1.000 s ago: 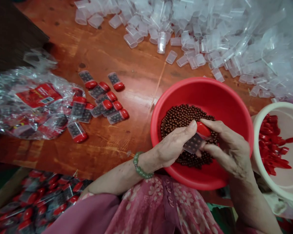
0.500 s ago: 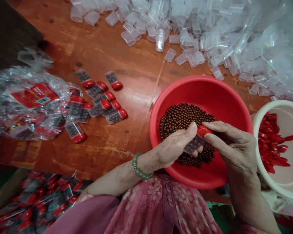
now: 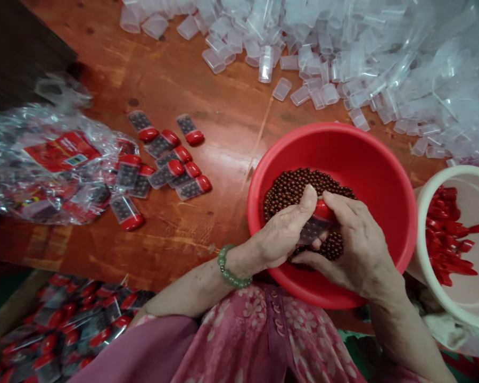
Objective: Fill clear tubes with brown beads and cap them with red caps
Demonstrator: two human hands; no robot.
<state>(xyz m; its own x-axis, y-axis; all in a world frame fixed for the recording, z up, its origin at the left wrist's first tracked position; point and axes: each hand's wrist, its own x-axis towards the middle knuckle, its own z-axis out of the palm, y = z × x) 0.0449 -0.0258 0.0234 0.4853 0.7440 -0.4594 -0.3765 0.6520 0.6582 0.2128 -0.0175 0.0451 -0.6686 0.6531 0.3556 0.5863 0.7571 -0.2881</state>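
Observation:
Over the red basin (image 3: pixel 387 159), my left hand (image 3: pixel 281 229) holds a small clear plastic container (image 3: pixel 314 227) with a red cap and dark balls inside. My left thumb lies along its side. Curled about the container from the other side is my right hand (image 3: pixel 355 239), its fingers at the red cap and its thumb low near the bottom end. Part of the cap is hidden by those fingers. Beneath both hands, a heap of shiny brown balls (image 3: pixel 299 183) fills the left part of the basin.
Empty clear plastic tubes (image 3: pixel 281 89) lie piled along the far side of the wooden table (image 3: pixel 219 223). Several filled red-capped containers (image 3: pixel 165 173) lie left, beside a clear plastic bag (image 3: pixel 19 186). A white bucket (image 3: pixel 423 213) holds red caps (image 3: pixel 449 234). More filled containers (image 3: pixel 64 324) sit lower left.
My right hand has shifted left and wrapped further round the container, its thumb moving from the cap down toward the bottom end. My left hand keeps its hold. The view has shifted slightly.

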